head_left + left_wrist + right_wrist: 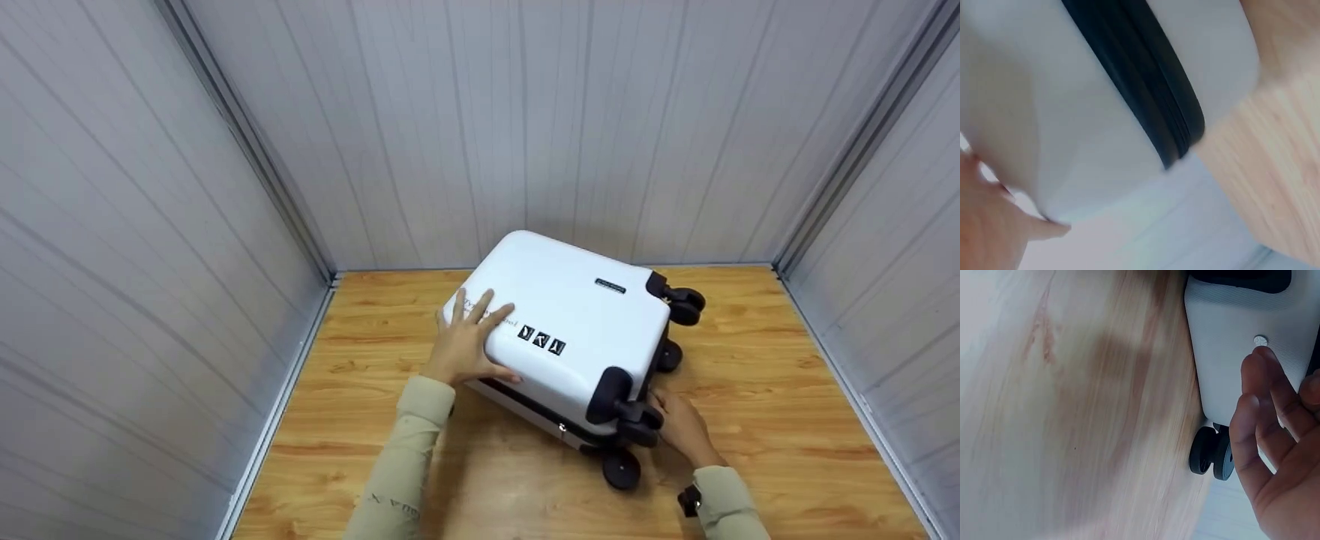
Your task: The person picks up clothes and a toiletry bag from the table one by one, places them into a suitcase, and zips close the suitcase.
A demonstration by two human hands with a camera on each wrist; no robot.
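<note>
A white hard-shell suitcase (pixel 577 315) lies on the floor, its black wheels (pixel 622 469) facing right. Fingers spread, my left hand (pixel 465 349) rests on the near left corner of its upper shell, the thumb down over the front side. A black zipper band (pixel 1151 84) runs between the two shells in the left wrist view. At the wheeled end, my right hand (pixel 681 427) is partly hidden behind a near wheel in the head view. The right wrist view shows its loosely bent fingers (pixel 1249 419) beside a small round stud (pixel 1261 340) on the suitcase's base.
Wood-patterned floor (pixel 360 360) surrounds the suitcase. Pale panel walls (pixel 480 135) stand behind it and on both sides, with metal strips along their corners. The suitcase's far corner is close to the back wall.
</note>
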